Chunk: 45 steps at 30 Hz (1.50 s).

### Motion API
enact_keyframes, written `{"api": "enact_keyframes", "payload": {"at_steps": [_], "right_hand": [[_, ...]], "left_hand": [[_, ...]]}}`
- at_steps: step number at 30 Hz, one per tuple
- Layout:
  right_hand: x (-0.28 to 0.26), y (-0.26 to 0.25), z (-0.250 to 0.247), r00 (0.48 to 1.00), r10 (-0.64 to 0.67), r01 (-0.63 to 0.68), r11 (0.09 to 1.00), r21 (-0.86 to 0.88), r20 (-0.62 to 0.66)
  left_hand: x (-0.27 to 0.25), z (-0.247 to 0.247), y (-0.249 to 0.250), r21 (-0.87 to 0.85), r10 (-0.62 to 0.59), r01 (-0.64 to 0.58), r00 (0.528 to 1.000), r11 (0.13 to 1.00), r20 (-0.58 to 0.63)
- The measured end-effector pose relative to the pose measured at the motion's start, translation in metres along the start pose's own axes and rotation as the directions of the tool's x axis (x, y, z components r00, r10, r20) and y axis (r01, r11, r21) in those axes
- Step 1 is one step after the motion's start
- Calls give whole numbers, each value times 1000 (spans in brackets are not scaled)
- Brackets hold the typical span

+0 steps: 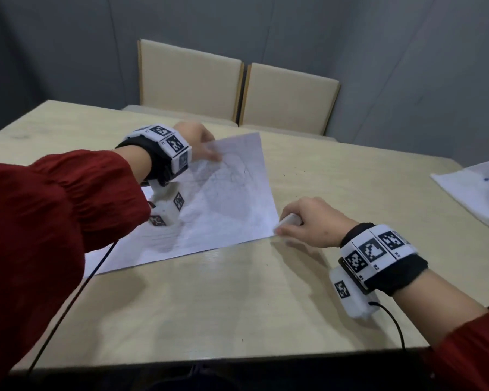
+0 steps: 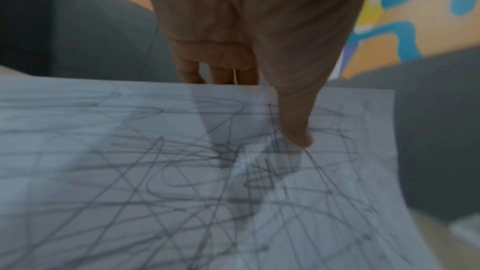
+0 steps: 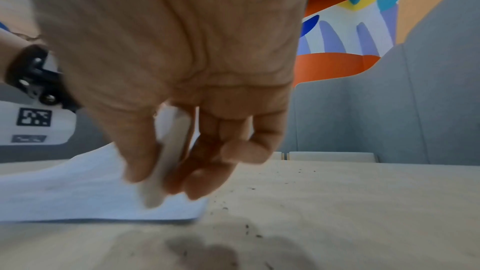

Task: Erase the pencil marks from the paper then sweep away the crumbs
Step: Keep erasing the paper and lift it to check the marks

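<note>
Paper (image 1: 209, 204) at centre of the head view, on the pale wooden table (image 1: 237, 300); its far edge is lifted off the surface, its near edge lies flat. Pencil marks (image 2: 221, 171) criss-cross the sheet, dense in the left wrist view.

Left hand (image 1: 194, 139), centre-left and above the middle of the frame, pinches the raised far edge: thumb on top of the sheet, fingers (image 2: 221, 73) behind it.

Right hand (image 1: 311, 221), right of centre, is closed around a white eraser (image 3: 168, 157), thumb on one side, fingers on the other. The eraser tip sits at the paper's near right corner, seemingly touching it; blur leaves that unsure.

Dark crumbs (image 3: 249, 229) dot the table just right of that corner.

Second sheet (image 1: 474, 193) at the right frame edge. Two chairs (image 1: 237, 88) behind the table.
</note>
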State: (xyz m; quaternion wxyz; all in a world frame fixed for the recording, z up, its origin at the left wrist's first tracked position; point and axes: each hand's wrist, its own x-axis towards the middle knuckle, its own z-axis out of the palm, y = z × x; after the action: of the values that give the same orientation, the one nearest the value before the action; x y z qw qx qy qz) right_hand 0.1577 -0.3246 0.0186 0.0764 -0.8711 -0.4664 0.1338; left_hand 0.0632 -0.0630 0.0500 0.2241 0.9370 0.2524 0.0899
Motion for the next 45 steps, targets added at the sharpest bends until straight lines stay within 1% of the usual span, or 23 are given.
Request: {"api": "enact_keyframes", "payload": {"at_steps": [2, 4, 5, 7, 9, 11, 13, 16, 18, 21, 25, 28, 30, 31, 32, 33, 34, 35, 36, 38, 39, 41, 45], "right_hand": [[2, 6, -6, 983, 91, -90, 996, 12, -161], [5, 10, -15, 938, 179, -144, 980, 134, -298], [7, 12, -19, 912, 218, -149, 966, 213, -348], [12, 13, -27, 872, 276, -130, 927, 351, -406], [17, 11, -34, 855, 304, -83, 880, 467, -421], [21, 8, -39, 847, 307, -9, 826, 564, -435], [25, 6, -45, 846, 287, 65, 780, 622, -449], [37, 6, -54, 859, 255, 115, 750, 651, -445], [47, 8, -60, 869, 249, 114, 740, 663, -427], [59, 8, -69, 875, 275, 94, 712, 696, -399], [61, 3, -76, 880, 285, 116, 647, 754, -380], [55, 1, -71, 890, 281, 108, 635, 765, -359], [49, 1, -65, 902, 266, 96, 644, 759, -340], [47, 1, -61, 910, 259, 91, 639, 764, -325], [45, 3, -58, 916, 254, 85, 632, 770, -309], [42, 3, -55, 924, 250, 75, 624, 778, -290], [40, 4, -52, 931, 250, 58, 619, 783, -266], [37, 5, -48, 939, 249, 35, 619, 785, -237], [35, 6, -44, 946, 248, 10, 624, 782, -210], [30, 6, -35, 958, 236, -26, 640, 768, -164], [28, 5, -31, 963, 230, -46, 659, 751, -142], [24, 4, -24, 971, 219, -92, 706, 702, -93], [20, -3, -15, 980, 200, -152, 759, 633, -4]], "left_hand": [[-3, -20, 6, -132, -35, 14, 987, 991, -155], [-5, -40, 11, -268, -84, 2, 953, 963, -292], [-6, -47, 13, -330, -113, -5, 934, 944, -338], [-7, -60, 15, -432, -152, -30, 913, 901, -380], [-9, -68, 18, -542, -175, -82, 896, 836, -407], [-12, -68, 18, -681, -219, -131, 889, 720, -402], [-15, -64, 19, -758, -237, -148, 897, 636, -373], [-20, -56, 19, -853, -255, -147, 917, 500, -308], [-21, -50, 18, -905, -267, -142, 927, 401, -264], [-23, -40, 15, -934, -238, -136, 946, 331, -222], [-23, -30, 10, -957, -228, -75, 963, 282, -143], [-19, -23, 1, -946, -264, -66, 952, 318, -155], [-14, -21, -6, -923, -324, -90, 920, 373, -221], [-12, -21, -8, -898, -348, -104, 898, 428, -270], [-10, -21, -11, -856, -353, -116, 877, 504, -326], [-8, -21, -14, -800, -332, -124, 864, 587, -378], [-8, -22, -15, -734, -289, -131, 862, 666, -416], [-8, -23, -17, -663, -239, -127, 869, 738, -433], [-8, -23, -19, -591, -187, -112, 887, 799, -422], [-9, -22, -22, -474, -99, -74, 938, 877, -332], [-11, -21, -23, -431, -74, -56, 958, 901, -278], [-17, -15, -26, -364, -57, -23, 976, 931, -208], [-27, -2, -33, -289, -19, -26, 988, 957, -154]]}}
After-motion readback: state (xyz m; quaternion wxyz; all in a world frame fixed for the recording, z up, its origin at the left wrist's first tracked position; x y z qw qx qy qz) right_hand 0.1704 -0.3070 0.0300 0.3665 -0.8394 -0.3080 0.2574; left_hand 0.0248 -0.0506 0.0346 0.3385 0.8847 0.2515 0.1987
